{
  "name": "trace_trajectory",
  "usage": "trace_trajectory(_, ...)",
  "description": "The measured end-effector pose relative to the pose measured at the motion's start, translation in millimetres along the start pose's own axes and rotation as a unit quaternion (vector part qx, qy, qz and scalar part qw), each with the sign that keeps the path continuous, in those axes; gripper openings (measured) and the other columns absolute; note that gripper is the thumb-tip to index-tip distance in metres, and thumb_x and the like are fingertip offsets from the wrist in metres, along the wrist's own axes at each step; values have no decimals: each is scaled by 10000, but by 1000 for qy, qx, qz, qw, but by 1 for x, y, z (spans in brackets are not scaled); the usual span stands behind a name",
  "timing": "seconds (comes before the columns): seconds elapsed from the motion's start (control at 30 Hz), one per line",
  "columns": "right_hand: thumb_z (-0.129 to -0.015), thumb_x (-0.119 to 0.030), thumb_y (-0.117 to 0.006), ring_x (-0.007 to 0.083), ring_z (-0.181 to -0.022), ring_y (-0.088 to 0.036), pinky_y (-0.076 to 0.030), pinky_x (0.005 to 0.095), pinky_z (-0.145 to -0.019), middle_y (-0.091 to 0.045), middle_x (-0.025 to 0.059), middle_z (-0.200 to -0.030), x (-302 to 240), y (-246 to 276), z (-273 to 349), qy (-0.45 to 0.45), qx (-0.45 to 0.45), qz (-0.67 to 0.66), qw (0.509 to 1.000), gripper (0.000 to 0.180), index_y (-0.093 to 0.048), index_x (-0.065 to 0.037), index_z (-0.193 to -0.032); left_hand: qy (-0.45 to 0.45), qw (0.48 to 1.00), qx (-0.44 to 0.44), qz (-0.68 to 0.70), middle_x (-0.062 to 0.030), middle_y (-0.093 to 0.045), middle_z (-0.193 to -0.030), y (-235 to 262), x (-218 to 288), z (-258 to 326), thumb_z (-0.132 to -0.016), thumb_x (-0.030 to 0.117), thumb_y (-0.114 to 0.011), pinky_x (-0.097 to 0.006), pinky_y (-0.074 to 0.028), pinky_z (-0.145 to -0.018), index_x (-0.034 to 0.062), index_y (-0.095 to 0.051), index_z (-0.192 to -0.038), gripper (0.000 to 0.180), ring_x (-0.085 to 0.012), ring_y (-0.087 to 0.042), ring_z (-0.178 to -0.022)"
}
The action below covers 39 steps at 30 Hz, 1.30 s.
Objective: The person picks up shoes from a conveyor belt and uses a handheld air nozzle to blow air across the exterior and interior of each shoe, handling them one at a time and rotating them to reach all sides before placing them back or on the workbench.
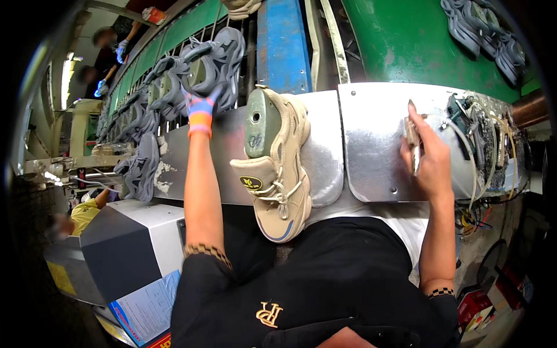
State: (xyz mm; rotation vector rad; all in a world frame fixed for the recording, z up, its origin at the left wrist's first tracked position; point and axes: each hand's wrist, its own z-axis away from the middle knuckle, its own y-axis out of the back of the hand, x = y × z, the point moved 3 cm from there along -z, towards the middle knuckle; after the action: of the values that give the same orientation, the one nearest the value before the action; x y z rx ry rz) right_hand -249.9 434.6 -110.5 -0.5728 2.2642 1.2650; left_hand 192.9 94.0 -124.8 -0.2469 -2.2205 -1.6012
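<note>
My left hand (201,113), in a purple, blue and orange glove, reaches to the rack at the far left. Its fingers lie around the near end of a grey sneaker (208,69), partly hidden. In front of me a tan sneaker (282,174) with laces tied lies on the metal plate (326,139), its toe over the near edge. A green shoe last (259,124) fills its opening. My bare right hand (432,159), above the right metal plate (374,139), is closed around a small metal tool with a pointed end (412,136), whose kind I cannot make out.
More grey sneakers (136,116) line the rack on the left; others (484,35) lie on the green surface (400,40) at far right. Tubes and fittings (478,139) sit at the right plate's end. A grey-white box-shaped housing (127,243) stands lower left. Other people work far left.
</note>
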Motion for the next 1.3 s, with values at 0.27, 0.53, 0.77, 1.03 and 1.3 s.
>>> trace_trajectory(0.27,-682,57,-599,342,-1111,-535,-443,401,-943,-554,160,-1193,29,22,11,-96,-56,131,985,686,-502,-120,-1337,93,818,-29,567,-90,-607,-1252,29,4,-38,-891,271,-620,-389,-454,-971,74,-646,-1186,356,-240,-574,-1129)
trace_trajectory(0.53,-766,10,-602,337,-1149,-525,-424,396,-981,-542,155,-1239,15,11,19,-104,-9,129,986,548,-538,-100,-1299,-108,954,154,235,-191,-600,-1211,154,-131,112,-866,144,-637,-385,-510,-893,-51,-603,-1196,385,-266,-595,-1068)
trace_trajectory(0.77,-764,-8,-614,337,-1132,-548,-440,390,-961,-548,155,-1247,7,6,30,-56,33,146,987,457,-568,-40,-1218,-223,940,252,-57,-193,-533,-1321,176,-63,177,-864,194,-663,-407,-380,-1056,-38,-469,-1327,553,-330,-506,-1228)
trace_trajectory(1.03,-730,13,-642,358,-1038,-589,-480,395,-894,-602,169,-1106,-13,20,54,6,75,84,994,378,-604,-27,-1103,-167,953,-145,209,-191,-462,-1353,106,130,271,-576,202,-881,-357,-369,-1055,-37,-333,-1415,1031,-268,-479,-1227)
trace_trajectory(1.3,-645,119,-621,324,-851,-661,-547,363,-729,-645,177,-1010,-27,62,89,31,83,-85,992,434,-625,21,-1069,-62,834,-215,504,-112,-582,-1144,56,170,173,-774,94,-739,-262,-533,-719,15,-429,-1352,661,-137,-611,-821)
